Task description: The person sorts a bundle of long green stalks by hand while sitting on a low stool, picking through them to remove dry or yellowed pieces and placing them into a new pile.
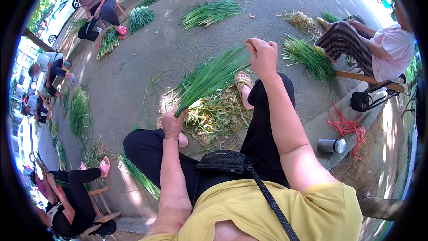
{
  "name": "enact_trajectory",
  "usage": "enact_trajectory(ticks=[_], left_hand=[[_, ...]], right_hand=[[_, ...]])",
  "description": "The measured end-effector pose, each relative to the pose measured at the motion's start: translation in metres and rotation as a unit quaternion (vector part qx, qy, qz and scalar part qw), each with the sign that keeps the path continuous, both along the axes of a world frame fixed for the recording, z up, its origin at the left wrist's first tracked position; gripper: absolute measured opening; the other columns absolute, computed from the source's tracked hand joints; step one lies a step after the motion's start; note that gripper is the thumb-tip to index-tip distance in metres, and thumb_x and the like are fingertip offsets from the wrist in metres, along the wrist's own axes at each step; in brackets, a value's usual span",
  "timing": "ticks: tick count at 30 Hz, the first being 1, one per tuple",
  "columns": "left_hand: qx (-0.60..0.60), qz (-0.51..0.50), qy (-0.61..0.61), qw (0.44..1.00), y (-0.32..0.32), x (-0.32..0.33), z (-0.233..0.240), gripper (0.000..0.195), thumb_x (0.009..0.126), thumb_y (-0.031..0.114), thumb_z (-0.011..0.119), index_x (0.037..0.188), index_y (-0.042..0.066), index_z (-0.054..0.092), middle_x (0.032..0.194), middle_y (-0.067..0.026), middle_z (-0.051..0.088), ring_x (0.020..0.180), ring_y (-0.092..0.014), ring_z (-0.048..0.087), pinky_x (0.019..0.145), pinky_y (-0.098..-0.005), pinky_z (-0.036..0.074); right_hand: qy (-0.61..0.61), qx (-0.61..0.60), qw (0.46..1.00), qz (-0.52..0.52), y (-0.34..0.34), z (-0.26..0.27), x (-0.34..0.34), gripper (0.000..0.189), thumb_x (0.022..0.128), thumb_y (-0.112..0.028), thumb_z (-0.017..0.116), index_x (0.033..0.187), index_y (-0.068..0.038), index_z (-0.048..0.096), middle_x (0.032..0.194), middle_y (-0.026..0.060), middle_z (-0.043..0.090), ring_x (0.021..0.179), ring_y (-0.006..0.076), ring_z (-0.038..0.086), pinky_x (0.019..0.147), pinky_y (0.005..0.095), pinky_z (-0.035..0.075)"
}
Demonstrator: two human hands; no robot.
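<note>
My left hand [173,124] grips the lower end of a bunch of long green leafy stalks [210,77], which look like garlic chives. The bunch fans up and to the right. My right hand [262,57] is raised at the leaf tips, fingers bent and fingertips close together. Whether a leaf is pinched there cannot be told. Below the bunch, between my feet, lies a heap of yellowed trimmings and leaves [217,113]. More green stalks [190,77] lie on the ground behind the held bunch, partly hidden by it.
A black bag [220,161] rests on my lap. To the right are a steel flask [331,145] and red ties [347,125] by the kerb. Seated people surround the pavement, with chive piles [210,13] near them. Another pile [142,174] lies beside my left leg.
</note>
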State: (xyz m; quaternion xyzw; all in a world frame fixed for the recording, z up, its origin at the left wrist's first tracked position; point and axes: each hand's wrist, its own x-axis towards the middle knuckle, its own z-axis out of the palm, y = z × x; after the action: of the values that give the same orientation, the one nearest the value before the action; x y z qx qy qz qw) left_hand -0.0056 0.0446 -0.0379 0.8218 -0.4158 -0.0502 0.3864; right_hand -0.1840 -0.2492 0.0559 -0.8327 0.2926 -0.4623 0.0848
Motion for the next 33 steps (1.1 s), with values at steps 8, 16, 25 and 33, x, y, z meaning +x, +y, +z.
enact_trajectory(ticks=[8, 16, 25, 33], left_hand=[[0.010, 0.022, 0.027, 0.999, 0.004, 0.003, -0.002, 0.039, 0.079, 0.045, 0.065, 0.088, 0.007, 0.068, 0.057, -0.0116, 0.056, 0.052, -0.026, 0.055, 0.051, -0.0338, 0.042], [-0.031, 0.034, 0.028, 0.999, 0.004, 0.002, -0.002, 0.041, 0.080, 0.043, 0.066, 0.087, 0.003, 0.067, 0.054, -0.0089, 0.054, 0.049, -0.016, 0.049, 0.051, -0.0313, 0.040], [-0.105, 0.048, 0.112, 0.987, 0.004, 0.009, -0.011, 0.043, 0.080, 0.041, 0.068, 0.083, -0.002, 0.065, 0.058, -0.0042, 0.055, 0.055, -0.009, 0.045, 0.053, -0.0292, 0.040], [-0.156, 0.049, 0.170, 0.972, 0.007, 0.013, -0.017, 0.036, 0.082, 0.034, 0.068, 0.080, -0.002, 0.066, 0.061, 0.0021, 0.055, 0.058, -0.006, 0.046, 0.052, -0.0264, 0.038]], right_hand=[[-0.307, 0.370, 0.872, 0.087, -0.025, -0.006, 0.006, 0.010, 0.089, -0.016, 0.055, 0.087, -0.009, 0.062, 0.070, 0.0016, 0.060, 0.066, 0.0097, 0.055, 0.058, 0.0230, 0.036], [-0.376, 0.448, 0.796, 0.158, -0.036, -0.008, -0.016, 0.014, 0.089, -0.015, 0.056, 0.091, -0.003, 0.064, 0.070, -0.0004, 0.059, 0.062, 0.0059, 0.050, 0.057, 0.0191, 0.036], [-0.145, 0.459, 0.857, 0.182, -0.029, -0.009, -0.025, 0.014, 0.082, -0.007, 0.057, 0.089, 0.002, 0.065, 0.067, 0.0017, 0.060, 0.062, 0.0078, 0.053, 0.059, 0.0216, 0.042], [0.220, 0.479, 0.759, 0.382, 0.002, 0.002, -0.021, 0.016, 0.075, -0.008, 0.063, 0.087, 0.003, 0.066, 0.073, 0.0034, 0.064, 0.068, 0.0099, 0.058, 0.065, 0.0244, 0.047]])
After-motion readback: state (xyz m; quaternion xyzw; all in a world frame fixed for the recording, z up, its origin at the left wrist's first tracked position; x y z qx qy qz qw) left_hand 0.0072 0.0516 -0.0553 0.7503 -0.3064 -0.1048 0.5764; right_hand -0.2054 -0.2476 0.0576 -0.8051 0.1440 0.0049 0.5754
